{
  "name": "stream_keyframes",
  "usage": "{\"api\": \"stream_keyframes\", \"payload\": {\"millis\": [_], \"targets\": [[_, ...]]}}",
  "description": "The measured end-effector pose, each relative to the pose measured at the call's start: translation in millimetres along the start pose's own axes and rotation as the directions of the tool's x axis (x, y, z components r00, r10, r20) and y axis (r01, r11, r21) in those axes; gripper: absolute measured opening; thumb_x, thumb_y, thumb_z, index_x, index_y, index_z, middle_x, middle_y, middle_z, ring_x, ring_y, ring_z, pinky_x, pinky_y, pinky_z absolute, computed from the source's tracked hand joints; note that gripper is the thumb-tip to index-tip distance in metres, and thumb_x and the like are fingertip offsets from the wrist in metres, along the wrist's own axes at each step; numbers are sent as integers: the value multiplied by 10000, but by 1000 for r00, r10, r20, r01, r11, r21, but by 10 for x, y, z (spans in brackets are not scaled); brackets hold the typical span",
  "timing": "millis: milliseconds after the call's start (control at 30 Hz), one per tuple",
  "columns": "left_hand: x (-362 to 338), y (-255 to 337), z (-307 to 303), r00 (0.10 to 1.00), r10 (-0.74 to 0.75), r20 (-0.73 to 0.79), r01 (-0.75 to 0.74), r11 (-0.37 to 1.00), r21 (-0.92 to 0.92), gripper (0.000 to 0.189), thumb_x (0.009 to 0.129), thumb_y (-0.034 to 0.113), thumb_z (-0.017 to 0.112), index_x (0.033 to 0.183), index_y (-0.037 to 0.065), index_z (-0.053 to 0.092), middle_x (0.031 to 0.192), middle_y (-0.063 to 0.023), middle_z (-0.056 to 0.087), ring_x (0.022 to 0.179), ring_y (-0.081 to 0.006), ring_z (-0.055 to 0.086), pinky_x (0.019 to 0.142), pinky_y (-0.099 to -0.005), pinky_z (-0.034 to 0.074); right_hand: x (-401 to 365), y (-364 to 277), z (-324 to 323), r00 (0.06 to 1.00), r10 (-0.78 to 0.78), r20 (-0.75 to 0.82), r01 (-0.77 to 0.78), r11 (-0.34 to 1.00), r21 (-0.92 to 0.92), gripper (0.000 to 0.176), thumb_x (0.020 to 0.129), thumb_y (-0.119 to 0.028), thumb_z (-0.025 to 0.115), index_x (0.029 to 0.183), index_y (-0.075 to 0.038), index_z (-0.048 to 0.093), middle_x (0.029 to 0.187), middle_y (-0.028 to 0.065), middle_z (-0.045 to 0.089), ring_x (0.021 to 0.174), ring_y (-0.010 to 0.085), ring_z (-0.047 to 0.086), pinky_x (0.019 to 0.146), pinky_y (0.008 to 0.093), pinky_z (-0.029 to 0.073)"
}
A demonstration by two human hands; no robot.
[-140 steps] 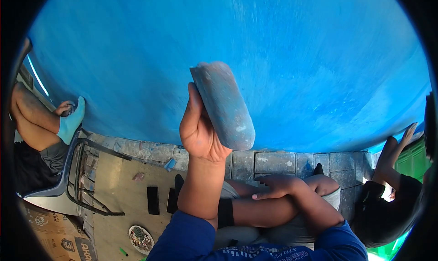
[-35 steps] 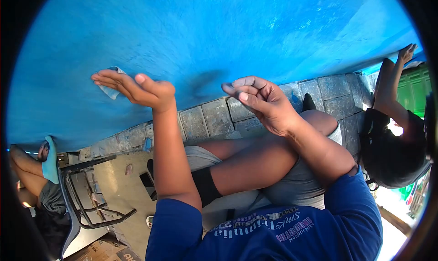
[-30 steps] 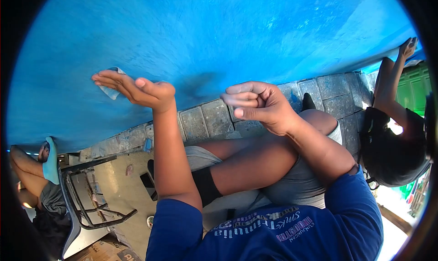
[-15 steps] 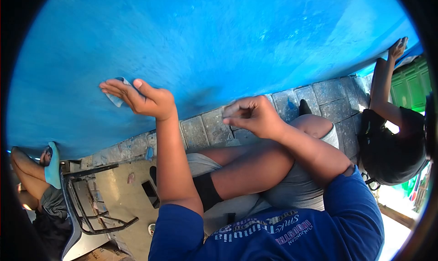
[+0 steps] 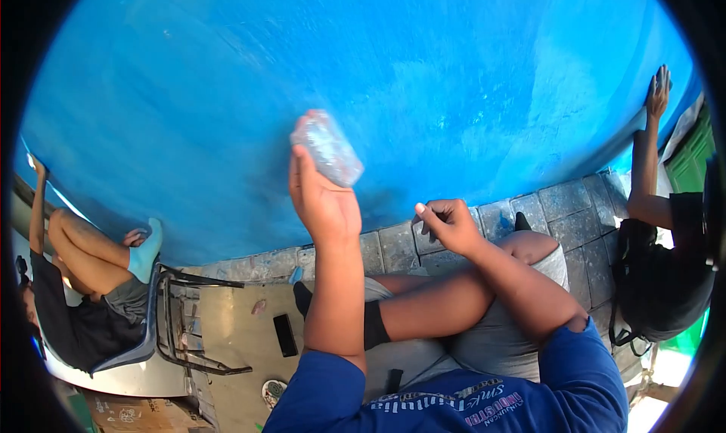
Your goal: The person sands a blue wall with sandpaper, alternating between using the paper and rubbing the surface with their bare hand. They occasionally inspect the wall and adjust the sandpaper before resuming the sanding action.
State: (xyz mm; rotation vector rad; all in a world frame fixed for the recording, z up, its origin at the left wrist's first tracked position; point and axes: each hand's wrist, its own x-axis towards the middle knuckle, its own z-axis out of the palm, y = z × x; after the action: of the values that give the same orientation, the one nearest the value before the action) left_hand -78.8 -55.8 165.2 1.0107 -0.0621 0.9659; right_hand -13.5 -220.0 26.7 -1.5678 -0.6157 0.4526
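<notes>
My left hand is raised in front of the blue wall. A pale grey-blue sheet of sandpaper, dusty with blue, lies across its fingers, and its face is turned toward me. The fingers are mostly hidden behind the sheet; the thumb stands at its left edge. Over my bent leg, near the foot of the wall, my right hand hangs with curled fingers and the thumb pointing up. Nothing shows in it.
On the left a person sits on a chair, one hand at the wall. Another person on the right presses a hand to the wall. A phone and a round container lie on the floor. Paving blocks line the wall.
My left hand has moved right and turned, bringing the sandpaper's face into sight. My right hand has shifted slightly right and down. The view has swung left, showing more of the seated person.
</notes>
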Motion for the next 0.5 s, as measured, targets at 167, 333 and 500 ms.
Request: {"api": "stream_keyframes", "payload": {"millis": [167,333,500], "targets": [[-411,-98,-51,926,-372,64,375,888,-265,425,1085,273,437,1450,58,475,1488,-97,510,1376,-230,476,1119,-435,413,50,37,-108,995,-84,47,68,960,270,486,1042,-440,514,1003,-9,737,809,68,708,687,122,634,597,276,480],[-718,-297,-338,816,-577,-36,516,755,-405,413,1076,251,433,1461,105,462,1485,-42,519,1379,-213,475,1123,-432,413,11,-5,-97,985,-116,130,84,969,232,540,1059,-489,431,1152,-36,710,922,53,733,762,132,633,670,289,485],[-740,-484,-446,781,-614,110,618,736,-278,415,1077,266,434,1465,120,428,1454,-79,512,1349,-249,487,1122,-487,402,-39,-23,-38,991,-128,45,110,950,291,423,1037,-388,551,1208,-26,688,926,51,725,773,98,626,650,242,455]]}}
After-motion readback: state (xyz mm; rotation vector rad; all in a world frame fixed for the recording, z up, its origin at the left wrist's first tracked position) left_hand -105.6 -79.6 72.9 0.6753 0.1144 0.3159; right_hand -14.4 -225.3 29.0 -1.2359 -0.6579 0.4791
